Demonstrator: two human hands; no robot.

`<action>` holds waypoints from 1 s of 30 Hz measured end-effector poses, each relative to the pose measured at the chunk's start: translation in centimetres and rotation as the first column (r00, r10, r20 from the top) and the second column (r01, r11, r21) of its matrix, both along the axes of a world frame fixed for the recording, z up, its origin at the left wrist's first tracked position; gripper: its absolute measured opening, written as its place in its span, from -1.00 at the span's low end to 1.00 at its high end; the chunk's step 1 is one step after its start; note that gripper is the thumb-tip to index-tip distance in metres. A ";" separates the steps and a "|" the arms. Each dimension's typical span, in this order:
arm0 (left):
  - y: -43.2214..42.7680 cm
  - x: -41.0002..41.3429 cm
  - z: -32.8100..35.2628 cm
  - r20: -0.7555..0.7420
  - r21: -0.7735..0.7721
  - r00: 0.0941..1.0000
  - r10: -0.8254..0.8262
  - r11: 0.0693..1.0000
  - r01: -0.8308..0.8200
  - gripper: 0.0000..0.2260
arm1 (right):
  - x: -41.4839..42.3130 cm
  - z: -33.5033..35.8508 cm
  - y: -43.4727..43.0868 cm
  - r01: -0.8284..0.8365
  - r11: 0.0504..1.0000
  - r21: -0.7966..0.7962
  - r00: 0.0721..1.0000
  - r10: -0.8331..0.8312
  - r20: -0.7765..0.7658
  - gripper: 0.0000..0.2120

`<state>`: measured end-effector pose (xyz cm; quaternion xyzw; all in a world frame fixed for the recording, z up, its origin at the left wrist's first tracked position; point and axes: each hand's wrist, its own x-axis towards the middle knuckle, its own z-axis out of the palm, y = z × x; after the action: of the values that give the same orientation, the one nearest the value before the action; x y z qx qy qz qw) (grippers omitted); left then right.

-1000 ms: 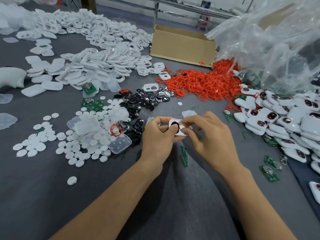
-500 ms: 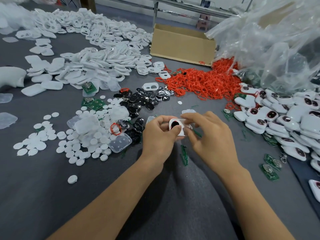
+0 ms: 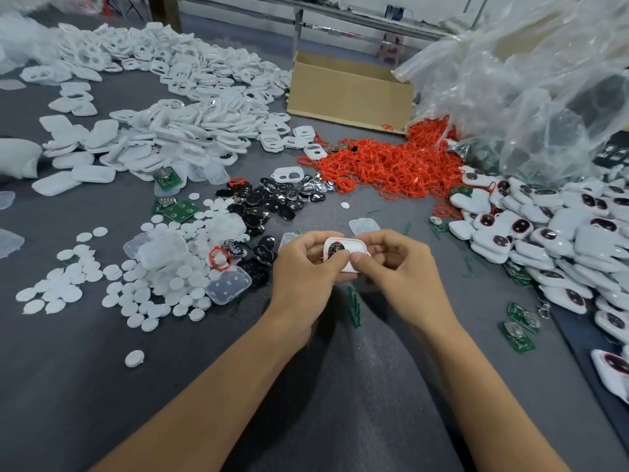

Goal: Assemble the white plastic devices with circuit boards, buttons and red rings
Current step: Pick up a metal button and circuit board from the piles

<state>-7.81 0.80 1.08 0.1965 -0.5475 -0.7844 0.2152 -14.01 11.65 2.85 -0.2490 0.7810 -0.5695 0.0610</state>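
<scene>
Parts lie in heaps all over the grey counter [image 3: 85,386]. Near the middle, the left hand [image 3: 306,267] and the right hand [image 3: 401,270] both hold one small white device [image 3: 355,247], pinching it from both sides with curled thumbs. A dark button [image 3: 336,248] with a red edge shows in its hole. Black buttons [image 3: 269,199] and white discs [image 3: 136,287] lie to the left. Red rings [image 3: 384,168] sit behind. Finished devices [image 3: 561,233] pile up on the right.

White device shell [image 3: 350,248], dark oval button, held above table
</scene>
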 end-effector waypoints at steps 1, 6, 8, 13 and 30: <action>0.0 0.0 0.0 -0.004 0.005 1.000 0.008 1.000 -0.008 -0.84 | -0.1 0.1 0.2 -0.013 0.999 -0.042 0.999 0.015 0.028 -0.84; -0.2 0.0 -0.1 0.026 0.011 0.999 0.047 0.999 -0.048 -0.82 | -2.3 -0.3 1.1 0.234 0.967 0.101 0.941 -0.199 -0.274 -0.77; -0.1 0.0 -0.2 0.036 -0.005 0.998 0.055 0.998 -0.055 -0.83 | -3.4 -0.5 1.2 0.259 0.933 0.249 0.920 -0.160 -0.358 -0.70; -0.3 0.1 -0.1 0.048 0.016 0.997 0.067 0.998 -0.068 -0.79 | -6.7 -0.2 0.2 0.186 0.836 0.517 0.914 0.046 -0.402 -0.66; -0.5 0.6 0.1 0.072 -0.136 0.997 -0.002 0.991 0.012 -0.60 | -5.2 1.8 -0.2 0.256 0.961 0.105 0.939 -0.221 -0.264 -0.96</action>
<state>-7.20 0.33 1.16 0.2075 -0.6078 -0.7384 0.2056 -19.16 11.46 4.61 -0.2171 0.8444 -0.4813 -0.0906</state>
